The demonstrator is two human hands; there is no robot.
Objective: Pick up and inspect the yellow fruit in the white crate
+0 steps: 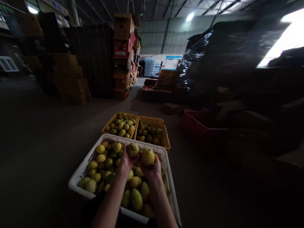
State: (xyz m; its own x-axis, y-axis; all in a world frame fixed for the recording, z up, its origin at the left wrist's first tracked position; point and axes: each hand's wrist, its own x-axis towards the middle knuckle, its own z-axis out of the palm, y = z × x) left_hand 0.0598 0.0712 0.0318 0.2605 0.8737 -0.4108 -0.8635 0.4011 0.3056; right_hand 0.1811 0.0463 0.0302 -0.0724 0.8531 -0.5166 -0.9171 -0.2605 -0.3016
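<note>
Greenish ribbed fruit [132, 149] fills the grasping left hand [127, 160], yellow fruit [148, 157] the grasping right hand [153, 169].

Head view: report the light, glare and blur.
In the head view, the scene is dim, though the yellow fruit in the right hand and the white crate read clearly; in the head view, glare streaks the plastic wrap and the bright opening at upper right is blown out; in the head view, the outer edges look stretched and smeared.

The single head-worn view looks forward and down from above the near side of the white crate [86, 158], reaching to stacked boxes [121, 83] well beyond it.
</note>
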